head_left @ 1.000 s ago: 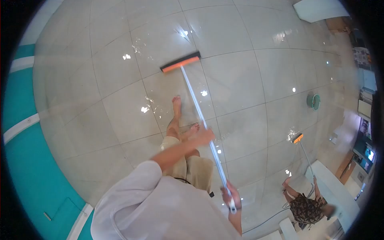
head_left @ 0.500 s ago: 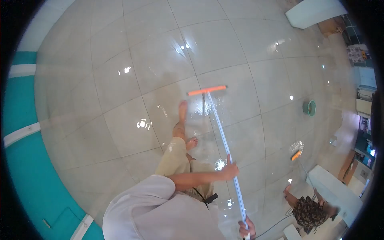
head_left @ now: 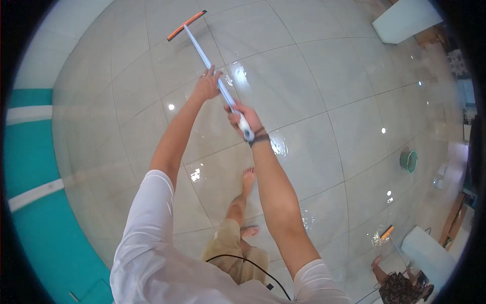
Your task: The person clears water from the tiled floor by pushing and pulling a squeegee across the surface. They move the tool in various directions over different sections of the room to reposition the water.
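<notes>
A floor squeegee (head_left: 199, 49) with a pale blue pole and an orange head stretches away from me over the wet tiled floor (head_left: 273, 71). Its head lies far forward, at the top left of the view. My left hand (head_left: 206, 85) is around the middle of the pole, thumb along it. Nearer to me, my right hand (head_left: 245, 117) grips the pole close to its white end cap, with a dark band on that wrist. Both arms reach out in front of my body. My bare feet (head_left: 248, 175) stand on the wet tiles below.
A teal and white wall (head_left: 30, 152) runs along the left. To the right stands a green bucket (head_left: 408, 161). At lower right a person (head_left: 402, 288) holds another orange squeegee (head_left: 387, 232) beside a white block (head_left: 424, 252). Another white block (head_left: 405, 21) is at upper right.
The squeegee head has swung from the middle of the floor to the far upper left. Both my hands have moved forward with the pole, the right one up from the bottom edge.
</notes>
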### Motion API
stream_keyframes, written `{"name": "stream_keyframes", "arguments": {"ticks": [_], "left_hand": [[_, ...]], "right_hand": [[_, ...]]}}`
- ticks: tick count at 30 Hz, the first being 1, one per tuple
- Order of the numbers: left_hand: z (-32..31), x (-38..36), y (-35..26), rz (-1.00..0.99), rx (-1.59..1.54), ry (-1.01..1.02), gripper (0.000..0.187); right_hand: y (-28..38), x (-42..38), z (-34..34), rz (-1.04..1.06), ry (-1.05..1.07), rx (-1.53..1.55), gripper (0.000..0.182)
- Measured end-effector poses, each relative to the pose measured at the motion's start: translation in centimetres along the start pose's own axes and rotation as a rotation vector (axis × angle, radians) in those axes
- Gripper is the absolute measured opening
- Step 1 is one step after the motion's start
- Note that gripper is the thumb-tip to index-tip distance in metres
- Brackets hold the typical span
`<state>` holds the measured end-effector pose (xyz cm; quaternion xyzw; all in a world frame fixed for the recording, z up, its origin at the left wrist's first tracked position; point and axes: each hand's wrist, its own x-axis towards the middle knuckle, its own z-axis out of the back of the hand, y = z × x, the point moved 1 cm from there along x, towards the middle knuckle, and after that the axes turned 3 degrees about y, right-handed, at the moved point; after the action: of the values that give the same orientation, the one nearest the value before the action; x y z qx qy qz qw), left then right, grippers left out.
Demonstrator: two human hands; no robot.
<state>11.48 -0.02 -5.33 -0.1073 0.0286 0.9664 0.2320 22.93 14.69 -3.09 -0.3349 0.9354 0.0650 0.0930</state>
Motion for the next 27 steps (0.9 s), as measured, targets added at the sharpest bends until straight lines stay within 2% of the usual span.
{"name": "stream_keyframes", "arguments": {"ticks": [1,3,4,6,7,8,9,10,11,12,13,14,15,16,17,18,19,21,24,25,27], "left_hand": [[-0.5,1.9,0.9,0.071,-0.062,0.005,0.057],[-1.5,3.7,0.9,0.137,-0.139,0.027,0.061],[-2.2,4.2,0.0,0.073,-0.150,0.079,0.060],[-3.2,4.7,-2.7,-0.108,-0.157,0.185,0.056],[-4.6,3.9,-4.5,-0.219,-0.148,0.245,0.054],[-7.1,2.7,-6.8,-0.342,-0.262,0.207,0.048],[-8.0,0.1,-10.1,-0.405,-0.376,0.138,0.038],[-11.7,-2.1,-13.8,-0.480,-0.609,0.027,0.025],[-11.1,-5.8,-18.1,-0.515,-0.616,0.076,0.015],[-14.6,-9.7,-22.9,-0.509,-0.961,0.112,0.012],[-7.7,-14.4,-27.3,-0.573,-0.503,0.293,0.005],[-5.2,-18.7,-31.3,-0.612,-0.656,0.377,0.004],[-7.8,-24.2,-36.3,-0.692,-0.686,0.029,0.001],[-6.7,-28.7,-40.8,-0.671,-0.959,0.238,0.005],[-2.9,-32.1,-44.3,-0.829,-0.645,0.610,0.011],[-0.9,-36.1,-47.0,-0.906,-0.718,0.539,0.017],[1.8,-38.6,-49.4,-0.989,-0.694,0.683,0.023],[4.7,-43.8,-54.0,-1.157,-0.710,0.884,0.029],[8.7,-47.1,-55.6,-1.237,-0.717,0.832,0.026],[8.0,-47.9,-56.3,-1.245,-0.713,0.830,0.026],[4.5,-48.9,-58.2,-1.368,-0.585,0.616,0.015]], "right_hand": [[1.5,1.3,-0.6,0.011,0.001,0.007,0.027],[3.3,1.7,-1.1,-0.030,-0.191,-0.034,0.022],[3.6,0.7,0.7,-0.044,-0.042,-0.019,0.017],[3.2,-5.2,1.9,-0.058,-0.026,-0.071,0.022],[1.9,-8.5,2.0,0.008,-0.126,-0.086,0.026],[0.3,-12.3,1.8,0.069,-0.223,-0.100,0.031],[-1.1,-16.4,0.1,0.099,-0.345,-0.066,0.040],[-2.8,-21.0,0.2,0.113,-0.360,-0.057,0.040],[-4.6,-25.5,-0.3,0.116,-0.493,0.015,0.039],[-7.1,-30.9,-1.0,0.158,-0.653,0.031,0.040],[-9.7,-36.8,-2.0,0.188,-0.655,0.107,0.040],[-11.1,-40.4,-5.9,0.249,-0.697,0.102,0.044],[-14.3,-46.5,-6.7,0.304,-0.743,0.240,0.046],[-16.6,-51.7,-9.1,0.290,-0.946,0.232,0.047],[-18.9,-56.7,-12.1,0.255,-0.919,0.252,0.046],[-21.9,-62.1,-13.6,0.261,-1.023,0.302,0.043],[-22.7,-63.9,-19.2,0.193,-1.378,0.660,0.039],[-26.2,-68.7,-22.9,0.199,-1.368,0.608,0.039],[-29.7,-72.8,-24.5,0.260,-1.311,0.630,0.041],[-30.4,-73.6,-23.9,0.286,-1.261,0.633,0.041],[-30.6,-74.9,-20.8,0.326,-1.106,0.622,0.042]]}}
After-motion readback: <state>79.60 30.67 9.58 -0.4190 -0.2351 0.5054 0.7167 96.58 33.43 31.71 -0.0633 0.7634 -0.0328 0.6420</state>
